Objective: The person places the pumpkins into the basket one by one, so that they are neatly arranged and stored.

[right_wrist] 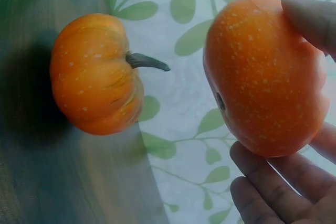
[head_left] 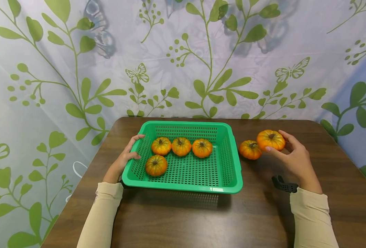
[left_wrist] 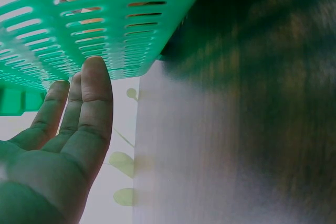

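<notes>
On the right, my right hand (head_left: 297,160) holds a small orange pumpkin (head_left: 271,140) between thumb and fingers, raised off the table. The right wrist view shows the smooth underside of this held pumpkin (right_wrist: 265,77). Just left of it, a second pumpkin (head_left: 250,150) sits on the table, its dark stem plain in the right wrist view. My left hand (head_left: 122,162) grips the left rim of a green plastic basket (head_left: 186,186), thumb and a fingertip over the rim. In the left wrist view, other fingers (left_wrist: 94,98) lie straight along the slotted outer wall.
Several pumpkins lie in the basket's left and back part: one pumpkin (head_left: 156,165) in front, others such as this pumpkin (head_left: 202,148) in a row behind. The brown wooden table (head_left: 176,224) ends at a leaf-patterned curtain (head_left: 170,69). A white cable (head_left: 77,168) hangs past its left edge.
</notes>
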The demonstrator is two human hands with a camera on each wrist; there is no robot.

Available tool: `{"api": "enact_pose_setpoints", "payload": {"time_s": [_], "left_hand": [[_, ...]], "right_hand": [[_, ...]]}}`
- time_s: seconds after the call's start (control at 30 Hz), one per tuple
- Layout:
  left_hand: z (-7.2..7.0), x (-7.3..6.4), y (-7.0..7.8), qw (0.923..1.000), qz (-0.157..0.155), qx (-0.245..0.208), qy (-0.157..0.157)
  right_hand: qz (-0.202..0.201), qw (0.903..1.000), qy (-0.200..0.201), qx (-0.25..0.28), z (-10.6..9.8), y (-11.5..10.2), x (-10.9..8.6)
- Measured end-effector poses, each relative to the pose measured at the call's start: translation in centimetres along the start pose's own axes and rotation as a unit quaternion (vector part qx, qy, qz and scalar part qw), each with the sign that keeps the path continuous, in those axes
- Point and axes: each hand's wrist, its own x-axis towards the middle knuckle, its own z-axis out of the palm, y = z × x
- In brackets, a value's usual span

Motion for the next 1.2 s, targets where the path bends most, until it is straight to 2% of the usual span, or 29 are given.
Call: {"api": "enact_pose_setpoints", "payload": {"time_s": [0.23,0.6,0.83,1.2], "left_hand": [[0.2,0.3,0.0,1.0,0.001,0.0,0.004],[0.3,0.2,0.1,0.9999,0.007,-0.01,0.001],[0.2,0.2,0.0,0.9999,-0.003,-0.014,0.003],[0.2,0.1,0.1,0.9999,0.001,-0.014,0.003]], "right_hand": [[-0.015,0.9997,-0.003,-0.018,0.1,-0.9,-0.2],[-0.025,0.9989,-0.031,-0.024,0.5,-2.2,-0.1],[-0.056,0.9971,-0.043,-0.028,0.9,-3.2,-0.1],[-0.092,0.9928,-0.07,-0.034,1.7,-4.5,-0.4]]}}
